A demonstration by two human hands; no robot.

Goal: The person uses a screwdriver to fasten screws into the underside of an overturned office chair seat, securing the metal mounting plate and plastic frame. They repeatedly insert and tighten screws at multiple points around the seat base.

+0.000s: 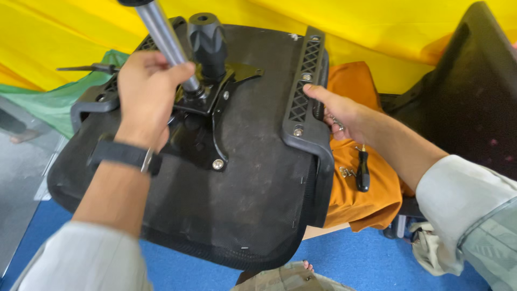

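An upturned black office chair seat (253,178) lies in front of me with its underside up. My left hand (146,94) grips the grey metal gas cylinder (167,40) that stands in the black metal mechanism plate (207,121). A black knob (207,40) rises beside the cylinder. My right hand (339,114) holds the black plastic armrest bracket (304,91) at the seat's right edge, with the thumb on top. A black wristband sits on my left wrist.
A black-handled screwdriver (363,170) and loose screws (346,172) lie on an orange cloth (366,199) to the right. A black chair back (474,97) stands at the far right. Yellow fabric (64,32) hangs behind, green cloth (54,99) at left, blue floor (366,258) below.
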